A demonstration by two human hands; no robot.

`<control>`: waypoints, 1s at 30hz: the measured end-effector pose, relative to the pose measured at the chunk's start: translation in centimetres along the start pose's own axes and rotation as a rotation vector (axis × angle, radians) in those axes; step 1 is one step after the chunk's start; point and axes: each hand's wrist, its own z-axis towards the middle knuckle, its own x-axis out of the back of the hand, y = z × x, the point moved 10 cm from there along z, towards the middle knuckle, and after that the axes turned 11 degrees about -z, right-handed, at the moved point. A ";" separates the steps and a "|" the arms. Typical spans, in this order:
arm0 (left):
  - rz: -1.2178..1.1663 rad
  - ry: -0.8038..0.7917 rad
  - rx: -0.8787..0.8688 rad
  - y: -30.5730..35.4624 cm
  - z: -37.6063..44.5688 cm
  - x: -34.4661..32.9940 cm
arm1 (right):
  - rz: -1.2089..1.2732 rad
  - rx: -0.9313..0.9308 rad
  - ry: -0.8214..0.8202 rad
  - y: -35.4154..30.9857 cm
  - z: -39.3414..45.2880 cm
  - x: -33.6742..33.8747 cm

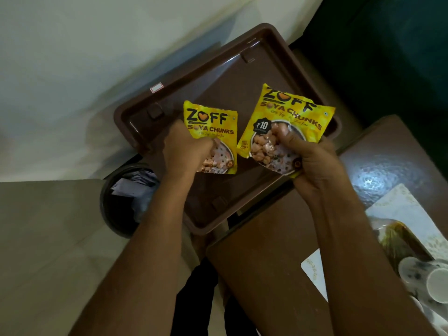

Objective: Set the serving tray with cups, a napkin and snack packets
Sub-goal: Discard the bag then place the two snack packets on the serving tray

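A brown plastic serving tray (206,69) lies ahead of me, its floor bare. My left hand (186,149) grips the lower edge of a yellow snack packet (211,124) over the tray's middle. My right hand (310,161) holds a second yellow snack packet (288,112), tilted, over the tray's right side. Both packets read "Soya Chunks". At the lower right, white paper cups (434,282) lie stacked on their side next to a patterned white napkin (404,209).
A brown table (271,251) carries the cups, the napkin, a white card (315,270) and a yellowish packet (397,241). A dark round bin (126,195) holding paper stands on the floor at the left. A pale wall is behind; something dark green fills the top right.
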 end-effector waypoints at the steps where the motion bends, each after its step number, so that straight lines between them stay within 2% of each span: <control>1: -0.036 -0.018 0.001 0.0 0.0 -0.2 | -0.016 -0.005 0.003 0.0 -0.1 0.2; 7: -0.278 -0.094 -0.066 2.2 -1.4 -0.4 | -0.016 -0.022 0.012 0.1 -0.9 1.6; 12: -0.363 -0.244 -0.133 5.6 -3.7 -2.3 | 0.081 0.019 0.051 -0.5 -2.4 4.3; 19: -0.363 -0.447 -0.137 7.7 -9.1 -8.1 | 0.092 0.060 0.158 -0.4 -5.4 11.3; 30: -0.188 -0.688 -0.086 5.2 -18.9 -19.6 | 0.068 0.106 0.419 2.8 -14.7 25.7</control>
